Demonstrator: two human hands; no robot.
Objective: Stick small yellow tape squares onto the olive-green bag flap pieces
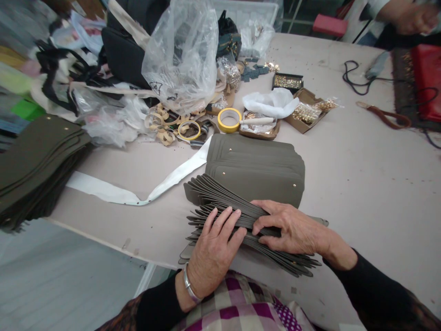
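A thick fanned bundle of olive-green flat pieces (237, 204) lies at the table's front edge. My left hand (215, 243), with a silver bangle at the wrist, rests on the bundle's near left side, fingers spread. From the right, my right hand (287, 225) grips part of the bundle, its fingers curled round the edges of the pieces. Just behind, a neat stack of olive-green panels (258, 168) with small gold studs lies flat. At the far left is another stack of olive panels (37, 161). A white strip (172, 177) runs between the two stacks.
Yellow tape rolls (229, 120), a cardboard box of gold parts (306, 110) and a large clear plastic bag (182, 55) stand behind. A brown strap (386, 116), a cord (351, 82) and a red item (427, 82) are at right, near another person's hand (416, 18).
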